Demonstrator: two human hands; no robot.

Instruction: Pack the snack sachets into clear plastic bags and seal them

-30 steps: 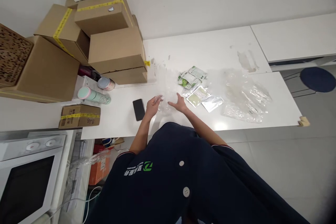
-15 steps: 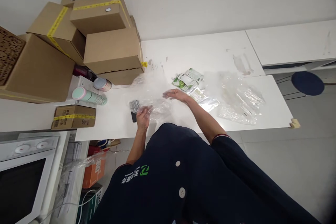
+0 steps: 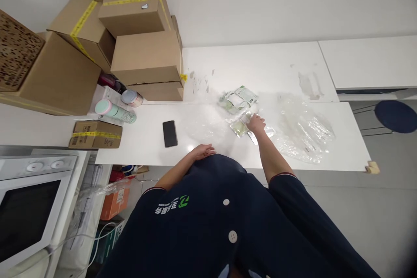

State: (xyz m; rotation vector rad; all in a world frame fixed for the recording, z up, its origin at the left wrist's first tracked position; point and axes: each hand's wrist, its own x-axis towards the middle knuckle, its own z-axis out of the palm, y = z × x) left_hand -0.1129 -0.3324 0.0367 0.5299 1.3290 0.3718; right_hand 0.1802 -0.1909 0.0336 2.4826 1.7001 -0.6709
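Observation:
My right hand (image 3: 256,122) has its fingers closed at the upper right edge of a green-and-silver packet (image 3: 239,128). Another silver packet (image 3: 254,137) lies partly under that wrist. Just behind are several green-and-white pouches (image 3: 243,94), overlapping in a pile. My left hand (image 3: 202,151) rests near the table's front edge with fingers stretched out, holding nothing. Between it and the pouches a thin clear plastic bag (image 3: 208,128) lies spread on the white table (image 3: 150,154). A black phone (image 3: 170,134) lies flat to the left.
Crumpled clear plastic bags (image 3: 304,132) cover the table on the right. Cardboard boxes (image 3: 146,58) are stacked at the back left, near a mint-green bottle (image 3: 115,111), a can (image 3: 132,97) and a small taped box (image 3: 95,134). A microwave (image 3: 29,208) stands lower left; a blue stool (image 3: 395,116) is at far right.
Both hands have let go of the clear plastic, which now lies on the table, uncovering the phone. My right hand has moved right to the packet; my left has drawn back toward my body.

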